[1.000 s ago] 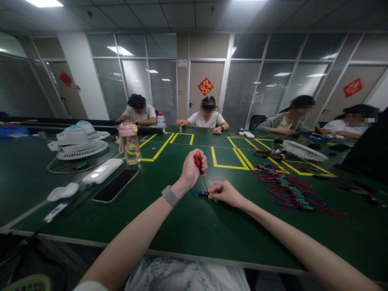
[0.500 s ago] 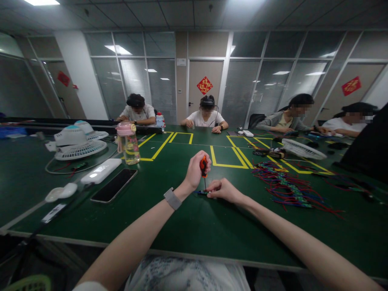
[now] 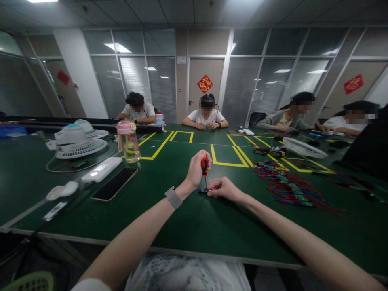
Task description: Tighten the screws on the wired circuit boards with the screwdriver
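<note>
My left hand (image 3: 195, 171) is wrapped round the orange and black handle of a screwdriver (image 3: 204, 163). The screwdriver stands nearly upright, its shaft pointing down at a small circuit board (image 3: 202, 191) on the green table. With thumb and fingers closed, my right hand (image 3: 223, 189) pinches the right end of that board against the table top. Whether the tip sits in a screw is too small to tell. To the right of my right hand lies a heap of circuit boards with red and blue wires (image 3: 291, 184).
On the left are a phone (image 3: 115, 184), a white power strip (image 3: 102, 169), a pink-lidded bottle (image 3: 129, 141) and white fans (image 3: 80, 139). Another fan part (image 3: 303, 147) lies at the right. Yellow tape (image 3: 232, 164) marks the green table (image 3: 182, 230). Several people sit across it.
My hands keep almost the same pose, with the screwdriver still on the board. Across the table, the middle person's hands have come together.
</note>
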The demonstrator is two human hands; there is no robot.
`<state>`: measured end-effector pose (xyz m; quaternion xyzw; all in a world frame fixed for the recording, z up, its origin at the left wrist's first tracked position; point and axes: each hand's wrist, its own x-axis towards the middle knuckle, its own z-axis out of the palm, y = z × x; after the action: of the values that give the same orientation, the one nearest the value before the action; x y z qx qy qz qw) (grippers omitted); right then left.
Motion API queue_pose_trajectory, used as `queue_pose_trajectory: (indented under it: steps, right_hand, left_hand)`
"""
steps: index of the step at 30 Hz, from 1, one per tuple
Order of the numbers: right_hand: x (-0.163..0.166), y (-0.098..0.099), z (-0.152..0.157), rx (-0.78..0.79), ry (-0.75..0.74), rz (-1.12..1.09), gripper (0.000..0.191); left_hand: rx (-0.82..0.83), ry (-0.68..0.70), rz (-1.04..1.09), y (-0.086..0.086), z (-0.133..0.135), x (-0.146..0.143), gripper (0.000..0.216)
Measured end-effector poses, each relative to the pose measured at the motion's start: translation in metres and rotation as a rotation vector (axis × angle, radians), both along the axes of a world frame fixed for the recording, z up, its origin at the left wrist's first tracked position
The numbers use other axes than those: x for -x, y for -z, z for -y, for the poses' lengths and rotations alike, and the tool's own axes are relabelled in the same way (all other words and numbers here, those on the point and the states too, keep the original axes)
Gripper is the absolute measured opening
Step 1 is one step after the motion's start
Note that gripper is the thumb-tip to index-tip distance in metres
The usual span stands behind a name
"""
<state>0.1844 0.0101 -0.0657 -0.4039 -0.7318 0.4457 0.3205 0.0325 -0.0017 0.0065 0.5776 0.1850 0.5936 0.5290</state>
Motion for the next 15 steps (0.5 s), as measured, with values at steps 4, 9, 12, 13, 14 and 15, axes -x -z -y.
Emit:
queue_pose_trajectory:
  steps: [4,9,12,13,14,15]
  right_hand:
    - [0.0,0.001,-0.001,-0.004,0.005,0.009,0.026]
    - [0.001,0.002,0.0,0.005,0.012,-0.002,0.024]
    - [0.002,0.003,0.001,-0.004,0.028,-0.003,0.023]
    - [0.002,0.004,0.002,-0.009,0.035,-0.004,0.023]
    - [0.002,0.005,0.003,-0.014,0.042,-0.005,0.023]
    - [0.002,0.006,0.004,-0.02,0.046,-0.005,0.022]
  left_hand:
    - [-0.012,-0.007,-0.009,0.0,-0.001,-0.002,0.025]
    - [-0.18,-0.109,-0.196,-0.002,0.002,-0.001,0.026]
    - [-0.332,-0.26,-0.35,-0.003,0.007,0.001,0.025]
    - [-0.375,-0.318,-0.396,-0.003,0.009,0.002,0.024]
    - [-0.42,-0.376,-0.441,-0.004,0.011,0.003,0.023]
    - [-0.466,-0.43,-0.478,-0.004,0.012,0.004,0.023]
